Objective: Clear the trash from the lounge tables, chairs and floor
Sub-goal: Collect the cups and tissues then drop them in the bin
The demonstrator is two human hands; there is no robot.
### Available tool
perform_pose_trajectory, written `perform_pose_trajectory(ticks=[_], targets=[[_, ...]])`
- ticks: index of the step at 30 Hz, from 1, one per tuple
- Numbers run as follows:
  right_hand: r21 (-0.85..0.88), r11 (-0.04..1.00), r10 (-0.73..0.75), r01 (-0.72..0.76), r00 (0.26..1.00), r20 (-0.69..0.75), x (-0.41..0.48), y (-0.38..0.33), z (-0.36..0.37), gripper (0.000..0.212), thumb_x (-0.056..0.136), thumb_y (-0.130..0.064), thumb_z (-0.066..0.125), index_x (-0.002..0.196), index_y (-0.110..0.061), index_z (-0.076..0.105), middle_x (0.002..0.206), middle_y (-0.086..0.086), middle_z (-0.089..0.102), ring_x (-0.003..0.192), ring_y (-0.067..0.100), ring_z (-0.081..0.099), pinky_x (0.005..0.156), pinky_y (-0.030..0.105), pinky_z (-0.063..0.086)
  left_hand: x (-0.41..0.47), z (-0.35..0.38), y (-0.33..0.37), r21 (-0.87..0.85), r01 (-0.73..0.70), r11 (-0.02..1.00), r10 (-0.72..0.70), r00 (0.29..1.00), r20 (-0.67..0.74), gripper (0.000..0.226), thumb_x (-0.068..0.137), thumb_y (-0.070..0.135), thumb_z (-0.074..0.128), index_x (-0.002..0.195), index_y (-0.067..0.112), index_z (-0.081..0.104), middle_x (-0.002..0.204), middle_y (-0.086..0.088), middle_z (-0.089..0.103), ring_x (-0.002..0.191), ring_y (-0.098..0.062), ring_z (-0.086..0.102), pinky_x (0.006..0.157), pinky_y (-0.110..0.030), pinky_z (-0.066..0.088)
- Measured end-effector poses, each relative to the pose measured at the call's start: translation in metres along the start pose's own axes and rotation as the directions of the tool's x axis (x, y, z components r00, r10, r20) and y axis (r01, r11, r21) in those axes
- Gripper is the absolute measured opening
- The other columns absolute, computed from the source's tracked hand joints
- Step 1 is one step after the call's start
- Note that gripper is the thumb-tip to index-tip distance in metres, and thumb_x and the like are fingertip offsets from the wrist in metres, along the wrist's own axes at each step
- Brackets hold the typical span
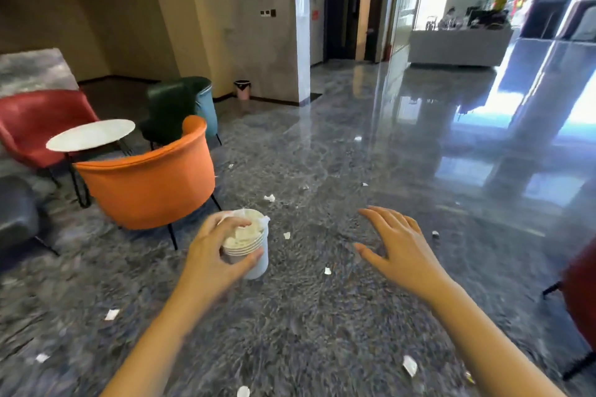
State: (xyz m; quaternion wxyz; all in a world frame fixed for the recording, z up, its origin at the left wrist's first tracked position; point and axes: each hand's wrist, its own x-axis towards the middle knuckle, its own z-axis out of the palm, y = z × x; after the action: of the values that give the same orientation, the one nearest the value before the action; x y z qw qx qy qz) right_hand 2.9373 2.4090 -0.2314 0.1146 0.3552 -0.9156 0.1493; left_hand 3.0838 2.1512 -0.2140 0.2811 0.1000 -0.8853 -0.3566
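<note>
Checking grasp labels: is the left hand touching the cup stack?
Touching. Head view: left hand wraps fingers and thumb round the cup stack.

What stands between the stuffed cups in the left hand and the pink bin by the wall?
Nothing visible blocks it. Open floor runs from the cup stack, held in the left hand, to the pink bin; the orange chair sits just left of that line.

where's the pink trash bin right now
In the head view the pink bin stands far back, left of centre, at the foot of the beige wall, between the blue chair and the white pillar.
</note>
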Motion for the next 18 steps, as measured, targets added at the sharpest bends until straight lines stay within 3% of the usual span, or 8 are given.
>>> perform_pose_trajectory(ticks=[4,9,15,18], targets=[[-0.009,1.000,0.028,-0.029,0.996,-0.086,0.126,0.051,0.018,0.059,0.090,-0.050,0.048,0.140,-0.021,0.036,0.143,-0.004,0.040,0.133,0.017,0.034,0.108,0.033,0.023,0.142,0.062,-0.026,-0.042,-0.085,0.996,0.086,0.996,0.028,0.039,0.067,0.009,0.082,0.100,0.021,0.065,0.115,0.001,0.053,0.102,-0.013,0.051,0.077,0.003,0.030],[-0.071,0.997,0.009,-0.013,0.999,-0.051,0.306,0.115,0.079,0.060,0.091,-0.053,0.041,0.142,-0.022,0.030,0.147,-0.004,0.035,0.135,0.016,0.030,0.108,0.032,0.022,0.310,0.141,-0.083,-0.042,-0.163,0.986,0.164,0.986,0.010,0.047,0.067,0.007,0.081,0.094,0.036,0.056,0.110,0.001,0.052,0.097,-0.008,0.049,0.078,0.004,0.028],[-0.033,0.999,-0.023,0.023,1.000,-0.007,0.531,0.161,0.125,0.060,0.093,-0.054,0.038,0.142,-0.022,0.030,0.144,-0.003,0.038,0.131,0.019,0.036,0.105,0.034,0.029,0.504,0.168,-0.162,0.086,-0.090,0.992,0.092,0.996,-0.020,0.034,0.068,0.013,0.080,0.093,0.028,0.063,0.106,0.011,0.047,0.094,-0.002,0.048,0.078,0.004,0.028],[0.022,0.997,-0.078,0.077,0.997,0.011,0.632,0.160,0.149,0.056,0.093,-0.052,0.038,0.140,-0.021,0.034,0.135,0.000,0.048,0.123,0.023,0.045,0.099,0.036,0.035,0.577,0.165,-0.207,0.152,-0.006,0.988,0.015,0.998,-0.058,0.033,0.069,0.017,0.079,0.098,0.025,0.064,0.110,0.005,0.051,0.099,-0.008,0.051,0.084,-0.009,0.035]])
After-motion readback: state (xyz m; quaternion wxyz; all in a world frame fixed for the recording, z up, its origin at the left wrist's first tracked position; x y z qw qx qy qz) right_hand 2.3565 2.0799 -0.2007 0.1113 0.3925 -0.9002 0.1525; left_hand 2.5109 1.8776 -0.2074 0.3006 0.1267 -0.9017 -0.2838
